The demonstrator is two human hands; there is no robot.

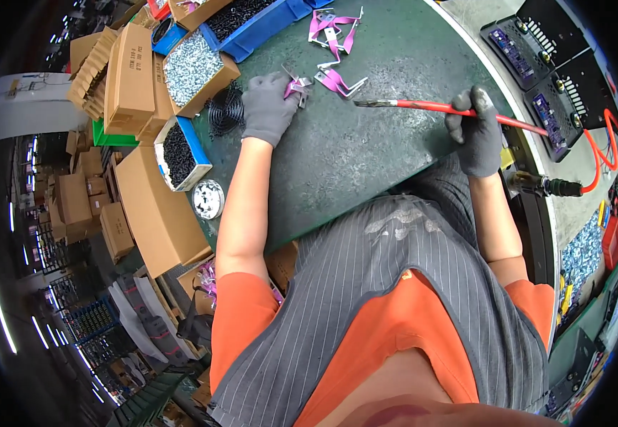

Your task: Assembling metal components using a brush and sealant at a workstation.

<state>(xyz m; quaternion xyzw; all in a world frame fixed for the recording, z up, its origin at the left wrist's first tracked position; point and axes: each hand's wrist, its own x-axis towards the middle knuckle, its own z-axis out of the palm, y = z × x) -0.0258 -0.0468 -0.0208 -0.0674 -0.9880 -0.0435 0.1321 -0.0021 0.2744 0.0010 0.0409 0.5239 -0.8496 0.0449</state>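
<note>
My left hand (266, 110), in a grey glove, is closed on a small pink-and-silver metal bracket (297, 87) at the left side of the dark green tabletop (366, 167). Its fingertips are partly hidden behind the knuckles. Over the table's right side, my gloved right hand (478, 135) grips a long red-handled brush (423, 106), whose dark, flat tip points left. Between the hands lies another pink bracket (339, 82). Beyond it, several more pink brackets (334, 34) rest in a loose group.
Left of the table are black rings (225, 110), a carton of silver screws (192, 67), a box of black screws (177, 153) and a round white-topped tin (208, 199). A blue bin (259, 32) stands behind. Right are black housings with circuit boards (511, 51) and a hose-fed power tool (547, 185).
</note>
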